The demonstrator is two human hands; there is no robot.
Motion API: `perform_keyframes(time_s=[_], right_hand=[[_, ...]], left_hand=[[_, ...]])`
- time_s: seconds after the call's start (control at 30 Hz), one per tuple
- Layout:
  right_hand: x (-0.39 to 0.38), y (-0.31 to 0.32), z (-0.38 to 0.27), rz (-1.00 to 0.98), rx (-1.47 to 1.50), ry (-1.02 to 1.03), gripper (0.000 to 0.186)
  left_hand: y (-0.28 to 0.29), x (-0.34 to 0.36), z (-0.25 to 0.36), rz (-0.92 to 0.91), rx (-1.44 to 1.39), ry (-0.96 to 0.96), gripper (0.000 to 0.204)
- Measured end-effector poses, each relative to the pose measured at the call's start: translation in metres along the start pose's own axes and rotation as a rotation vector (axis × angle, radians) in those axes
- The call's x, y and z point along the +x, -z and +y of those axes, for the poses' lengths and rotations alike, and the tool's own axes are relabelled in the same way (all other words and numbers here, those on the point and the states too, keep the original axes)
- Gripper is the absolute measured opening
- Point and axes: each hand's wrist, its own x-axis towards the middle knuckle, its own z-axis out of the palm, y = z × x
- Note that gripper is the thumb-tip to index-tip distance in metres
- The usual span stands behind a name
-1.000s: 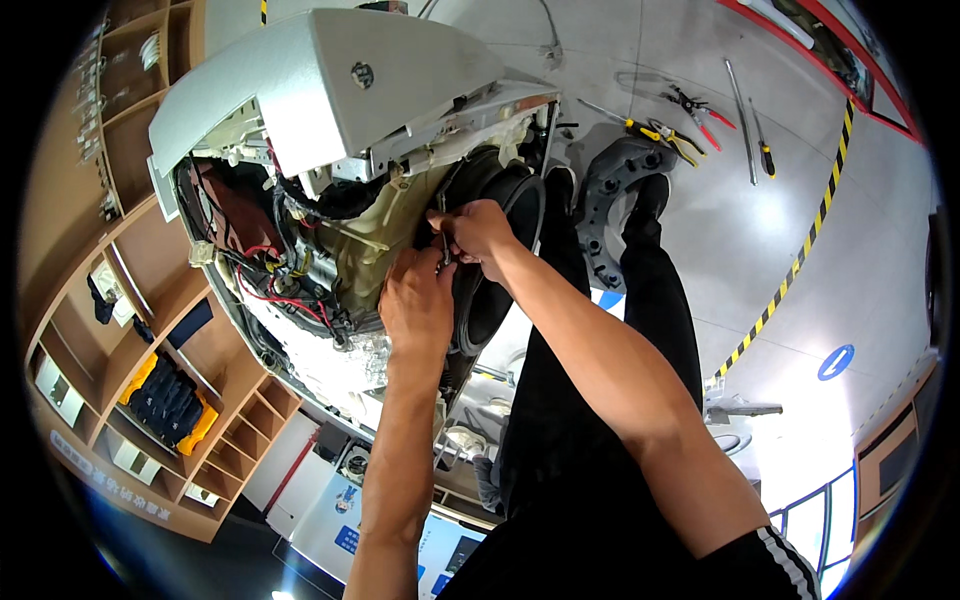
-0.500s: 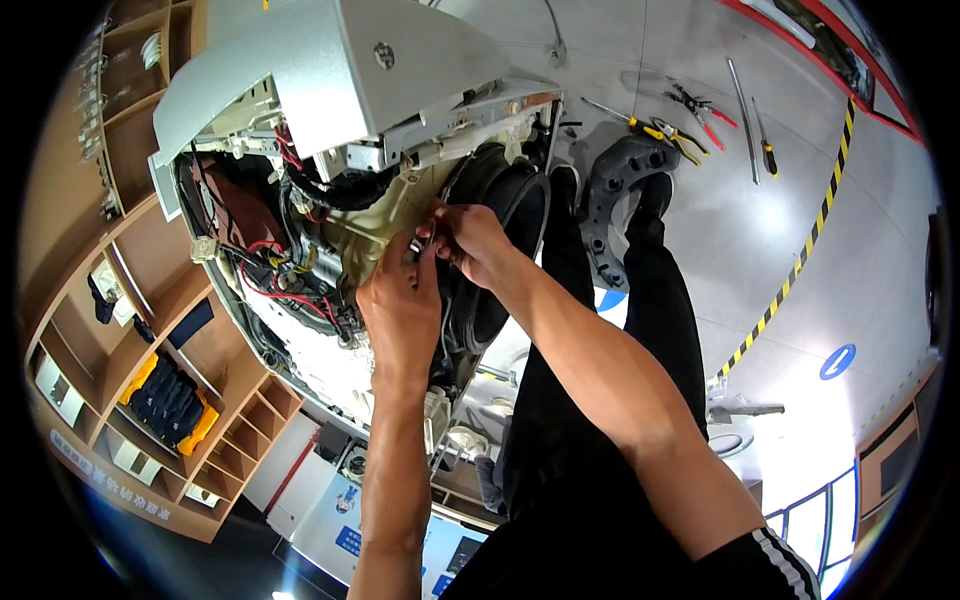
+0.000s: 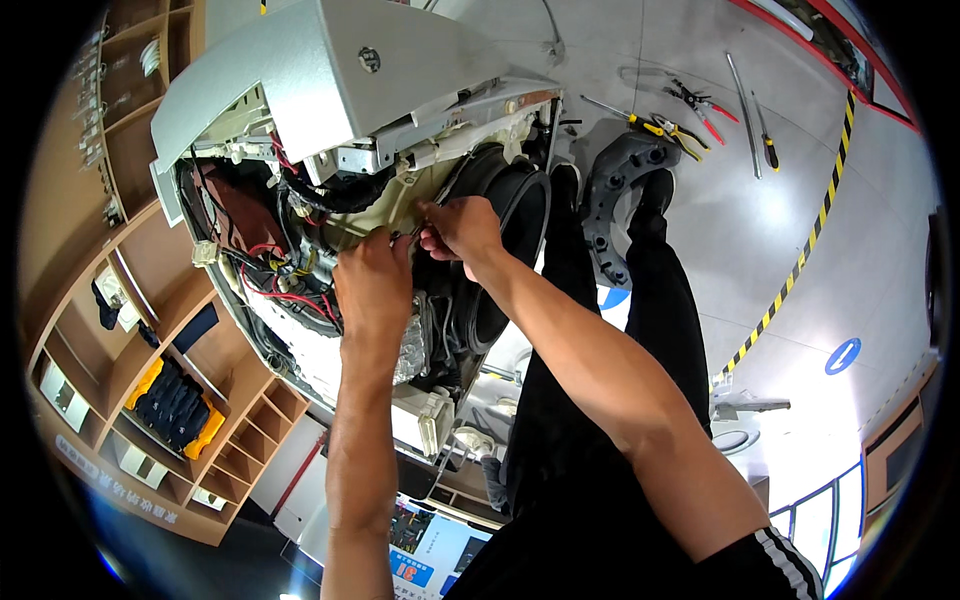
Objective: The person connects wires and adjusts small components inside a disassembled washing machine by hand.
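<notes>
An opened washing machine (image 3: 385, 185) lies before me, its wiring and inner parts exposed. My left hand (image 3: 375, 280) is inside it with fingers bent and pressed together near the cream-coloured plastic. A small glint shows at its fingertips, too small to name. Close to its right, my right hand (image 3: 465, 235) has curled fingers, the index finger reaching toward the cream plastic part. Whatever it may hold is hidden. Just right of that hand is the black rubber door gasket (image 3: 515, 240). Red wires (image 3: 290, 297) run to the left of my left hand.
At my feet stands a curved dark grey weight (image 3: 610, 185). Beyond it on the tiled floor lie yellow-handled pliers (image 3: 680, 135), red-handled pliers (image 3: 705, 110), a metal rod (image 3: 743, 115) and a screwdriver (image 3: 766, 140). Wooden shelving (image 3: 180, 300) stands at the left.
My left hand has drawn away to the left from my right hand, opening a gap between them. My right hand stays near the same spot, its index finger now reaching out more.
</notes>
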Motion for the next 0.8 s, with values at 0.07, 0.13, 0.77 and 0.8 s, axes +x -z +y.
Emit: perform_keyframes(time_s=[0.07,0.13,0.77,0.8], right_hand=[[0.004,0.000,0.007,-0.025,0.007,0.019,0.024],[0.014,-0.001,0.006,-0.038,0.013,-0.011,0.024],[0.019,0.006,0.015,-0.122,0.003,-0.011,0.019],[0.019,0.007,0.014,-0.150,0.001,-0.016,0.019]], left_hand=[[0.003,0.003,-0.004,-0.044,0.021,-0.018,0.017],[0.003,0.005,-0.004,-0.025,0.039,-0.073,0.016],[-0.001,0.012,-0.003,-0.026,0.337,-0.848,0.009],[-0.002,0.011,-0.003,-0.054,0.368,-0.879,0.008]])
